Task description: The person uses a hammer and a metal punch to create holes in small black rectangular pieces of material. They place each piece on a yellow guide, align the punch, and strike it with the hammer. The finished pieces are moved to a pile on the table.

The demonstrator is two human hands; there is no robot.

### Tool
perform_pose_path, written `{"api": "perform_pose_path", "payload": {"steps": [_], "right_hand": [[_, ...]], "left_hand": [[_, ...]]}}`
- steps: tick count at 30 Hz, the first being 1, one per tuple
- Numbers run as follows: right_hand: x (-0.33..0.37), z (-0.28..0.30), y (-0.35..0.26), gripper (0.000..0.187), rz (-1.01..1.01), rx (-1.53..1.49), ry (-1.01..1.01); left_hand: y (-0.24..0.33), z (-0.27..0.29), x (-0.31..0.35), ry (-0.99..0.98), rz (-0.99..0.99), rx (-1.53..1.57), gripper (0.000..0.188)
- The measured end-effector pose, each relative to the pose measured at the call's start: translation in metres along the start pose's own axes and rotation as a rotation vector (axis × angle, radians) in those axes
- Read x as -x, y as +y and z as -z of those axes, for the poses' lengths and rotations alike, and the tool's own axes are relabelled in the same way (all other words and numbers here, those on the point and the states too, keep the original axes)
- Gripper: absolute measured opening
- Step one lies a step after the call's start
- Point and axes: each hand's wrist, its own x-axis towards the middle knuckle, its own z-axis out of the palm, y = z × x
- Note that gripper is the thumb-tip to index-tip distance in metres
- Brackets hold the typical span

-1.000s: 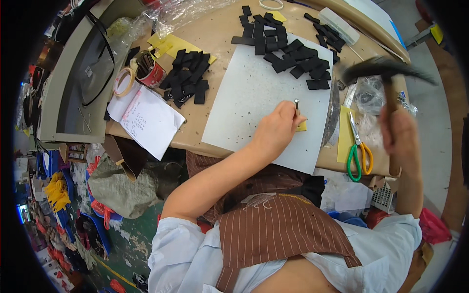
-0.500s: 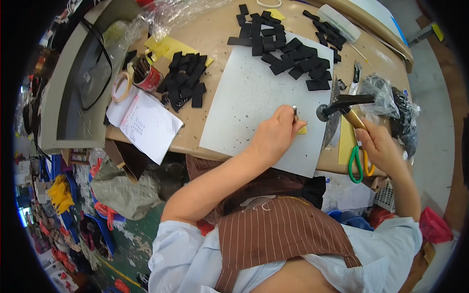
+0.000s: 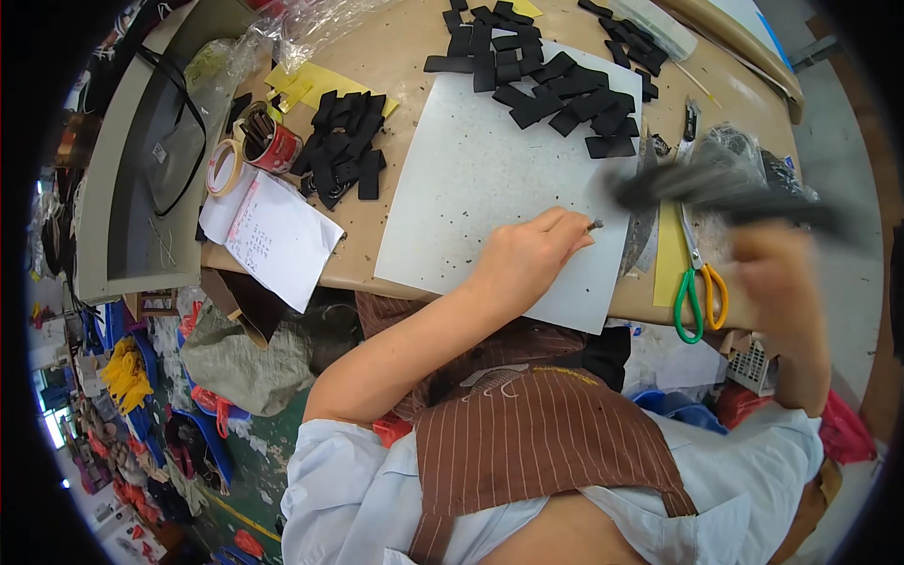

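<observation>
My left hand (image 3: 529,252) is closed above the white sheet (image 3: 480,160), gripping a thin metal punch (image 3: 595,225) whose end pokes out past the fingers. The rest of that tool is hidden by the hand. My right hand (image 3: 778,268), smeared by motion, grips a hammer (image 3: 669,188) with a black head; the hammer is blurred too and hangs over the right side of the sheet. Many black fabric strips (image 3: 574,94) lie in a loose pile across the sheet's far end. Small dark bits dot the sheet.
To the left are another pile of black strips (image 3: 344,146), an open notebook (image 3: 282,240), a tape roll (image 3: 223,168) and a red can of tools (image 3: 273,149). Scissors with green and yellow handles (image 3: 702,297) lie at the right edge, beside clear plastic bags (image 3: 730,151).
The hammer and my right hand have swung and are now blurred. My left hand has tilted the punch from upright to nearly level. A yellow piece under that hand is out of sight.
</observation>
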Motion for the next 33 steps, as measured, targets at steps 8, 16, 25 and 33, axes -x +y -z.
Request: {"api": "perform_pose_path", "payload": {"steps": [8,16,25,33], "right_hand": [[0.026,-0.029,0.016,0.024,-0.370,0.175,-0.408],[0.021,-0.047,0.017,0.029,-0.390,0.181,-0.499],[0.023,-0.035,0.018,0.025,-0.367,0.191,-0.408],[-0.001,0.017,0.004,0.038,-0.069,-0.365,0.008]], "left_hand": [[-0.010,-0.008,-0.002,0.035,0.256,0.114,0.017],[-0.017,0.025,-0.003,-0.047,0.590,0.569,0.010],[-0.010,0.020,0.009,0.079,0.198,0.128,0.010],[-0.002,0.022,0.013,0.075,0.155,0.097,0.013]]}}
